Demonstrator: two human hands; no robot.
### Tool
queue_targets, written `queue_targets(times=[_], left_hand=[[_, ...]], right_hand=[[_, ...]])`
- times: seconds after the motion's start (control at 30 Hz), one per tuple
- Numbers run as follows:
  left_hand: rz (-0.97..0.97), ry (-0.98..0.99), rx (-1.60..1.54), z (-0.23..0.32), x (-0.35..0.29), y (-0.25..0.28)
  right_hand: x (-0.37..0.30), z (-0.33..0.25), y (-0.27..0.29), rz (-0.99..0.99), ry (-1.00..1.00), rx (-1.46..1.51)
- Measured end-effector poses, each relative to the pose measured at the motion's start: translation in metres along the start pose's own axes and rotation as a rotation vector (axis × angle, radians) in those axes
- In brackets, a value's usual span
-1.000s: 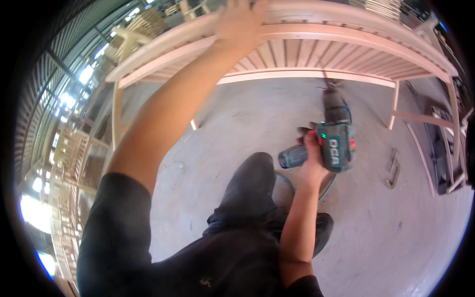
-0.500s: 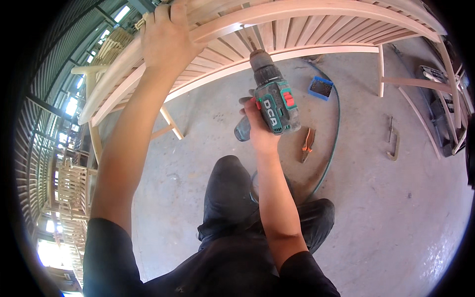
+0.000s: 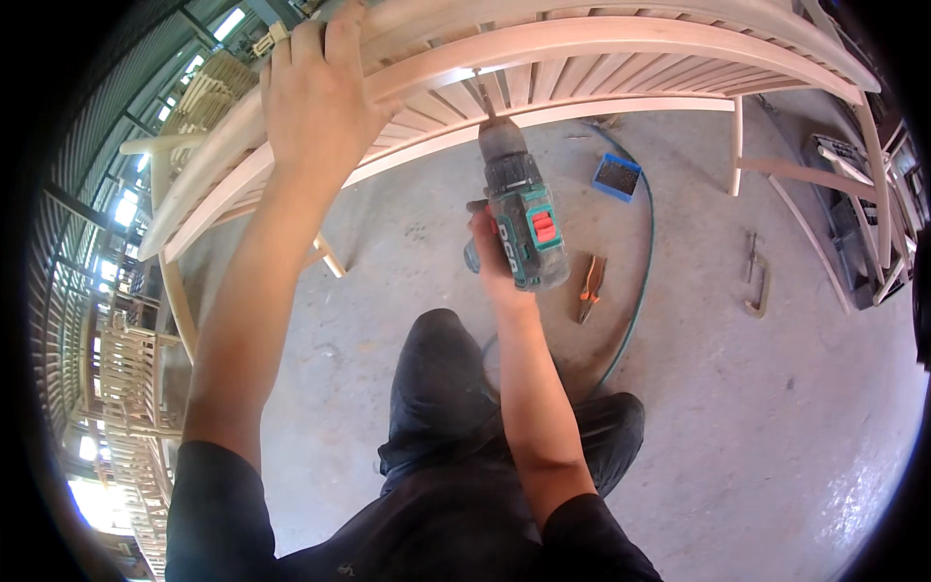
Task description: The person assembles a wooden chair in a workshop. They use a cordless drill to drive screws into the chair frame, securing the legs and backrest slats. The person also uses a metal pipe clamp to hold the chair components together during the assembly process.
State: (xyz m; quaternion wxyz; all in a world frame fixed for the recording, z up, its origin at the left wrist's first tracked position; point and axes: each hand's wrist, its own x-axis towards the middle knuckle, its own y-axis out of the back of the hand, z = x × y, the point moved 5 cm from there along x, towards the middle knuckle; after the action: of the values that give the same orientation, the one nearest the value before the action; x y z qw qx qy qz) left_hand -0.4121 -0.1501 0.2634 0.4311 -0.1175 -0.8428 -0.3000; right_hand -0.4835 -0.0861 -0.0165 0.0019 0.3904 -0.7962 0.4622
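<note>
A slatted wooden bench (image 3: pixel 621 37), bare and pale, spans the top of the view. My left hand (image 3: pixel 315 112) is wrapped over its curved rails at the left, with the fingertips partly hidden at the upper edge. In my right hand (image 3: pixel 497 260) is a green and black cordless drill (image 3: pixel 524 228) with red parts, gripped by the handle. Its drill bit (image 3: pixel 486 95) points away from me, and the tip meets the near curved rail or lies very close to it. Whether the bit is turning, I cannot tell.
Orange-handled pliers (image 3: pixel 591 289) lie on the grey floor, beside a green hose (image 3: pixel 648 252). Beyond are a blue box (image 3: pixel 617 177) of small dark pieces and a metal clamp (image 3: pixel 757 291). Stacked wooden furniture (image 3: pixel 134 373) stands at left; dark cases (image 3: pixel 853 218) are at right.
The drill has swung to point more directly away from me, its body slightly lower and left in view. My left hand keeps its hold on the rails. The whole view has shifted a little.
</note>
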Motion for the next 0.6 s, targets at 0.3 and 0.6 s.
queue_targets(times=[0.3, 0.6], left_hand=[[-0.011, 0.020, -0.032, -0.001, -0.003, 0.007], [-0.030, 0.049, -0.111, 0.002, -0.011, 0.020]], right_hand=[[0.001, 0.010, 0.009, 0.154, 0.038, -0.439], [-0.018, 0.014, 0.018, 0.254, -0.156, -0.095]])
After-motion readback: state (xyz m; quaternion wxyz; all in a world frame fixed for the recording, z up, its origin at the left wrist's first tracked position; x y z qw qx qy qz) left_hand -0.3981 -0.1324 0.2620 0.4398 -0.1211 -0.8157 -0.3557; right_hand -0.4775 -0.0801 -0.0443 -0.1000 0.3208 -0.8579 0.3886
